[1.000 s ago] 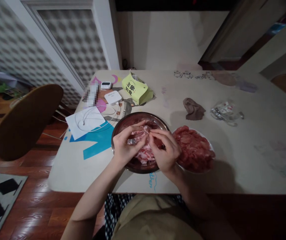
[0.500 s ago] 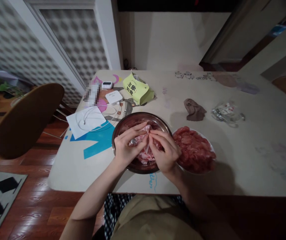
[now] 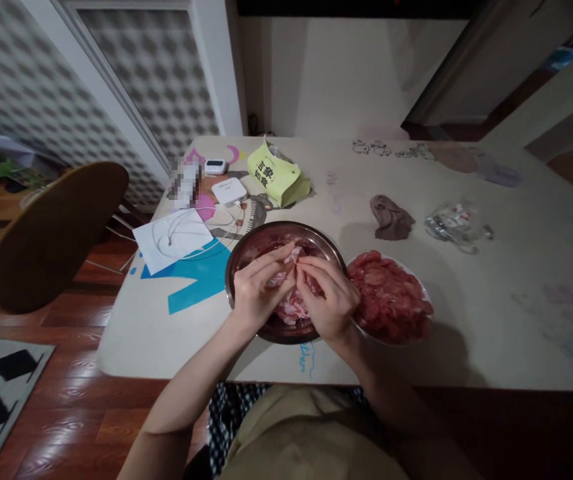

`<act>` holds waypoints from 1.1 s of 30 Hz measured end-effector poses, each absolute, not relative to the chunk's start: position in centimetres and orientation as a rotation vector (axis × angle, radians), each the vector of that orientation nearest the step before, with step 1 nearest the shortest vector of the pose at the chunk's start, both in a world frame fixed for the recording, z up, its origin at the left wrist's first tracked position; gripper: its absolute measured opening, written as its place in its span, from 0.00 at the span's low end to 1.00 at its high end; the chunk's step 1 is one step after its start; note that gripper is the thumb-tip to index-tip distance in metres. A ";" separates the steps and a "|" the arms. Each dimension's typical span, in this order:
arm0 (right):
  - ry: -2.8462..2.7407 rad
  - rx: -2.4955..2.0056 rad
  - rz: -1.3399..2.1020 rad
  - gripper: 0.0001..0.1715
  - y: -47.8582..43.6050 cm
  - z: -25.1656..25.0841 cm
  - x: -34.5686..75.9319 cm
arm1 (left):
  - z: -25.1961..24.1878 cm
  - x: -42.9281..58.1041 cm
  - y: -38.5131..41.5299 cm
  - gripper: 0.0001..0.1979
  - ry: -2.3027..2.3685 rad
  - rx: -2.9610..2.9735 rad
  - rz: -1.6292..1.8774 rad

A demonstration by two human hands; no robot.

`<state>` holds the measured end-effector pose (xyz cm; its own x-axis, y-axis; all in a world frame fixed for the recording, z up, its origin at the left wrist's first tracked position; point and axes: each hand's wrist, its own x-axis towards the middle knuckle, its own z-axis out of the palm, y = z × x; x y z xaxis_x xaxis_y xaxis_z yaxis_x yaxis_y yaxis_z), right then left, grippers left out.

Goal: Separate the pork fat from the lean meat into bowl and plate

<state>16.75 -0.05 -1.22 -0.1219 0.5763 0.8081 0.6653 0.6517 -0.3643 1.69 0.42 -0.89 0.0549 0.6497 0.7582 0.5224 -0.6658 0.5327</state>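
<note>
Over a steel bowl (image 3: 333, 250) my two hands meet, fingertips pinched together. My left hand (image 3: 259, 290) is closed on a pale pink piece of raw meat (image 3: 293, 255). From the other side my right hand (image 3: 331, 293) pinches the same piece, its fingertips almost touching those of the left. More pale, fatty-looking meat (image 3: 293, 310) lies in the bowl below, partly hidden by my hands. Just right of the bowl, a white plate (image 3: 423, 293) carries a heap of red raw meat slices (image 3: 389, 297).
Behind the bowl stands a yellow-green paper bag (image 3: 279, 177). A white box-shaped device (image 3: 229, 192) with a cable, a white sheet (image 3: 166, 243) and a blue cutout (image 3: 199, 277) lie at left. A brown cloth (image 3: 391, 219) and a clear plastic bag (image 3: 456, 223) lie to the right.
My hands stay over the bowl, and the fingers have shifted slightly on the piece of meat. The whole view has moved a little.
</note>
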 end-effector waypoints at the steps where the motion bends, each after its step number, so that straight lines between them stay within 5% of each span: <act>1: -1.795 -0.991 -0.101 0.12 0.0 -1.2 16.8 | -0.9 1.7 0.4 0.04 1.235 2.216 1.679; 25: -1.675 -1.055 0.046 0.06 0.2 -0.6 16.6 | -0.1 1.9 0.2 0.03 1.283 2.058 1.688; 33: -1.688 -1.015 0.065 0.07 0.2 -0.9 16.6 | 0.4 1.6 0.4 0.04 1.300 2.105 1.453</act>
